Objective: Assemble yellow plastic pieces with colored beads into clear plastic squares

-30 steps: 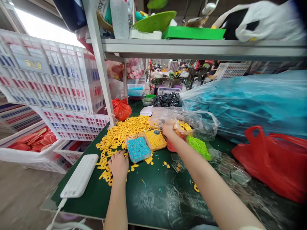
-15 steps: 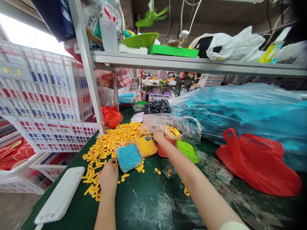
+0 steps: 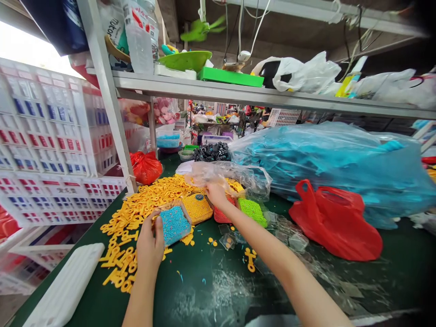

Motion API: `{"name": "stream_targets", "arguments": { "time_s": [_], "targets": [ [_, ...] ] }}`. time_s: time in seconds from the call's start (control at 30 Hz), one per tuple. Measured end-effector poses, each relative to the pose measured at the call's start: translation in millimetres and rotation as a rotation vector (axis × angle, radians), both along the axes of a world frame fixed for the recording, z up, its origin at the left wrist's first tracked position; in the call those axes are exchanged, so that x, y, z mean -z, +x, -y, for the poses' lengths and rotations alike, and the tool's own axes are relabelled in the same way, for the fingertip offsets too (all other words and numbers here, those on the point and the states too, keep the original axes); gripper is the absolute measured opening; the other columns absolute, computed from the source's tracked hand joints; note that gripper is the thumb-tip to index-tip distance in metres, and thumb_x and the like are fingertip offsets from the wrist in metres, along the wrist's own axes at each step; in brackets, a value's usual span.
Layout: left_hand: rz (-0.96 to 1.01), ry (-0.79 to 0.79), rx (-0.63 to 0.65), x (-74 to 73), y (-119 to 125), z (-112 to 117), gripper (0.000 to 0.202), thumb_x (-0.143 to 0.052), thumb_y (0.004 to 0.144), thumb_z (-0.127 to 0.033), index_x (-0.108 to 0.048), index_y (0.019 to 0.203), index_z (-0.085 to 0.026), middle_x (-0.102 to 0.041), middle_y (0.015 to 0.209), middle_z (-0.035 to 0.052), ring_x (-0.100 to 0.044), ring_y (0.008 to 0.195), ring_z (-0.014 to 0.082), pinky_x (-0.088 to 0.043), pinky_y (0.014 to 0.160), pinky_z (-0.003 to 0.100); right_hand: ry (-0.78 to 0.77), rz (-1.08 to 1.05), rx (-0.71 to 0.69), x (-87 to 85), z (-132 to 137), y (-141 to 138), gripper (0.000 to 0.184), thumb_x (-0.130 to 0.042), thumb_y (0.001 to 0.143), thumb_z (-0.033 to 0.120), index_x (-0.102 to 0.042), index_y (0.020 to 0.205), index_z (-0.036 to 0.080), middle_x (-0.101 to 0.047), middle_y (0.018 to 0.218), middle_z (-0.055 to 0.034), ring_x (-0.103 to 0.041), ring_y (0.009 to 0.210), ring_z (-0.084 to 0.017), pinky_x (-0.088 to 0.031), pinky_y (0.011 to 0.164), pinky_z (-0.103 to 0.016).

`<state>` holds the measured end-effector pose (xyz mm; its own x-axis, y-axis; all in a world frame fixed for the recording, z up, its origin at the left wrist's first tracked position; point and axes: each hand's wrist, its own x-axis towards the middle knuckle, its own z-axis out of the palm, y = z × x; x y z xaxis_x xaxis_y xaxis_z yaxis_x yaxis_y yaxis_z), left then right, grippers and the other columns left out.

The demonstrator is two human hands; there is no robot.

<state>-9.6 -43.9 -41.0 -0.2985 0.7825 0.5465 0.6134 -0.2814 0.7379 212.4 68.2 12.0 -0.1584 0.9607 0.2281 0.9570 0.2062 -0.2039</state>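
My left hand (image 3: 150, 238) grips the left edge of a clear square box of blue beads (image 3: 176, 225), its thumb along the side. The box is tilted towards me. My right hand (image 3: 215, 193) reaches to the near side of a crumpled clear plastic bag (image 3: 235, 175); its fingertips are hidden there. Just below that hand are a box of yellow beads (image 3: 197, 210) with a small dark round piece on it, a box of red beads (image 3: 223, 213) and a box of green beads (image 3: 252, 211). A heap of yellow plastic pieces (image 3: 150, 195) spreads behind and left of the boxes.
A white ribbed plastic piece (image 3: 64, 284) lies at the table's left edge, near stacked white crates (image 3: 51, 122). On the right are a red plastic bag (image 3: 337, 222), a large bag of blue material (image 3: 327, 159) and clear lids (image 3: 293, 238). A metal shelf (image 3: 238, 94) crosses above.
My left hand has gone from the yellow pieces to the left edge of the blue bead box. My right hand stays by the clear bag. The view has turned slightly to the right.
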Motion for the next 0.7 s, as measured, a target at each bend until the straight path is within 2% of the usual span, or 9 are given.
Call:
{"name": "stream_targets", "arguments": {
  "time_s": [0.07,0.17,0.27,0.37,0.43,0.53,0.63,0.7],
  "targets": [
    [-0.009,0.006,0.127,-0.5,5.0,2.7,0.045,-0.034,0.095,-0.051,-0.061,0.112,-0.019,-0.066,0.111,0.0096,-0.063,0.100,0.0244,-0.051,0.080,0.033,0.050,-0.076,-0.044,0.5,28.8,2.0,0.018,-0.048,0.095,0.025,-0.061,0.107,0.017,-0.065,0.108,-0.0073,-0.060,0.099,-0.018,-0.048,0.086,-0.032],
    [-0.047,-0.007,0.360,-3.2,16.0,8.3,0.048,-0.030,0.097,-0.050,-0.066,0.105,-0.019,-0.067,0.100,0.0075,-0.063,0.091,0.0221,-0.050,0.080,0.032,0.049,-0.245,-0.138,12.8,77.2,8.8,0.014,-0.051,0.093,0.029,-0.060,0.098,0.019,-0.068,0.094,-0.0030,-0.062,0.083,-0.014,-0.046,0.072,-0.024],
    [-0.082,-0.032,0.566,-6.3,31.3,14.3,0.042,-0.036,0.097,-0.046,-0.068,0.103,-0.019,-0.067,0.093,0.0069,-0.062,0.090,0.0208,-0.050,0.081,0.030,-0.119,-0.626,-0.279,32.0,112.8,18.9,0.014,-0.059,0.084,0.032,-0.058,0.086,0.019,-0.067,0.080,-0.0004,-0.057,0.059,-0.011,-0.041,0.054,-0.022],
    [-0.122,-0.121,0.689,-7.2,44.5,17.9,0.037,-0.038,0.096,-0.042,-0.067,0.105,-0.020,-0.066,0.095,0.0069,-0.062,0.092,0.0198,-0.049,0.082,0.030,-0.287,-0.778,-0.295,47.3,127.3,28.6,0.013,-0.063,0.078,0.028,-0.054,0.082,0.019,-0.066,0.076,0.0014,-0.052,0.053,-0.009,-0.036,0.050,-0.021],
    [-0.168,-0.226,0.736,-7.2,49.0,18.7,0.034,-0.041,0.095,-0.041,-0.068,0.104,-0.021,-0.067,0.096,0.0063,-0.062,0.091,0.0197,-0.049,0.082,0.030,-0.370,-0.769,-0.247,52.0,130.3,32.9,0.018,-0.063,0.076,0.022,-0.053,0.090,0.020,-0.065,0.072,0.0038,-0.053,0.053,-0.009,-0.037,0.052,-0.021],
    [-0.224,-0.397,0.781,-7.8,49.9,18.7,0.031,-0.044,0.092,-0.038,-0.068,0.101,-0.022,-0.070,0.098,0.0051,-0.063,0.090,0.0197,-0.049,0.079,0.029,-0.453,-0.638,-0.207,50.5,134.9,33.4,0.030,-0.062,0.075,0.015,-0.053,0.103,0.021,-0.067,0.070,0.0058,-0.057,0.054,-0.010,-0.038,0.055,-0.021],
    [-0.251,-0.550,0.835,-7.5,49.6,18.2,0.028,-0.047,0.089,-0.036,-0.067,0.100,-0.020,-0.071,0.089,0.0037,-0.064,0.081,0.0183,-0.048,0.072,0.027,-0.482,-0.450,-0.214,44.2,142.8,27.4,0.024,-0.064,0.077,0.016,-0.062,0.100,0.022,-0.071,0.074,0.0035,-0.063,0.064,-0.013,-0.038,0.059,-0.023],
    [-0.256,-0.630,0.859,-6.0,50.8,17.9,0.026,-0.050,0.087,-0.036,-0.065,0.100,-0.018,-0.069,0.078,0.0019,-0.063,0.073,0.0169,-0.046,0.067,0.026,-0.478,-0.306,-0.190,40.3,147.9,22.9,0.015,-0.065,0.080,0.023,-0.066,0.094,0.022,-0.072,0.077,0.0009,-0.065,0.073,-0.016,-0.037,0.062,-0.025]
  ]
}}
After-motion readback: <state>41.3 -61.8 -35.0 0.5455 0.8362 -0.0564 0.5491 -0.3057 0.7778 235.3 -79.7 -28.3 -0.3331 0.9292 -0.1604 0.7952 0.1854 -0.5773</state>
